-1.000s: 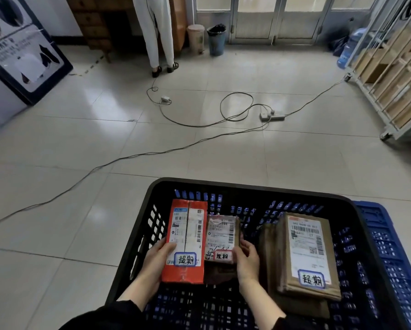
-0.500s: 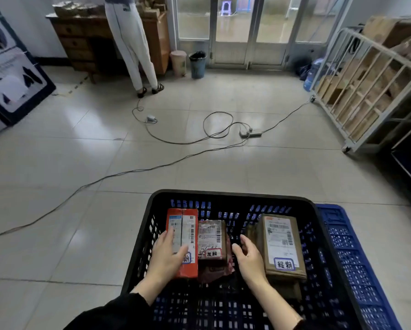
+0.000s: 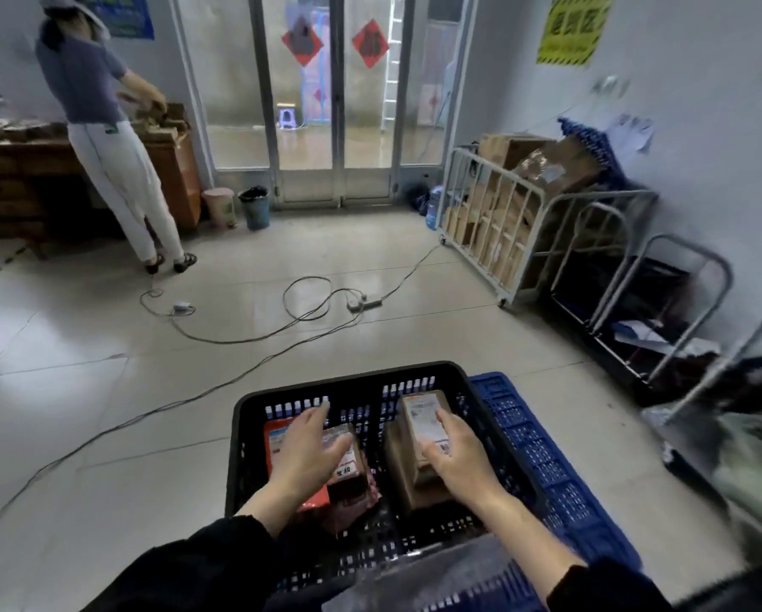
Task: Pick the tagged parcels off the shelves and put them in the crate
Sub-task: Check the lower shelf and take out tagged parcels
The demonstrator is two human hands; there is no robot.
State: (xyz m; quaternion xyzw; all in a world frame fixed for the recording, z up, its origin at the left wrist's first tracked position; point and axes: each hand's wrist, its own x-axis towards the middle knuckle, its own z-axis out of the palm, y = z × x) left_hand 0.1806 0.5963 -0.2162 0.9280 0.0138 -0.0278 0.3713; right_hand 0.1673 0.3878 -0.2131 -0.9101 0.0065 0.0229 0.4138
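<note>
A black plastic crate (image 3: 248,417) sits on the floor just in front of me. Inside it lie a red parcel (image 3: 275,439) at the left, a small brown tagged parcel (image 3: 348,468) beside it, and a larger cardboard parcel (image 3: 421,413) with a white label at the right. My left hand (image 3: 304,457) hovers over the red and small brown parcels, fingers spread, holding nothing. My right hand (image 3: 458,457) is above the near end of the cardboard parcel, fingers apart; I cannot tell whether it touches it.
A blue crate (image 3: 542,457) lies against the black one's right side. Cables and a power strip (image 3: 363,303) trail across the tiled floor. A person (image 3: 105,139) stands at a wooden desk far left. Metal cage trolleys (image 3: 502,223) with cardboard boxes line the right wall.
Both hands have let go of the red and small brown parcels and lifted with fingers spread. My view has tilted upward, showing more of the room.
</note>
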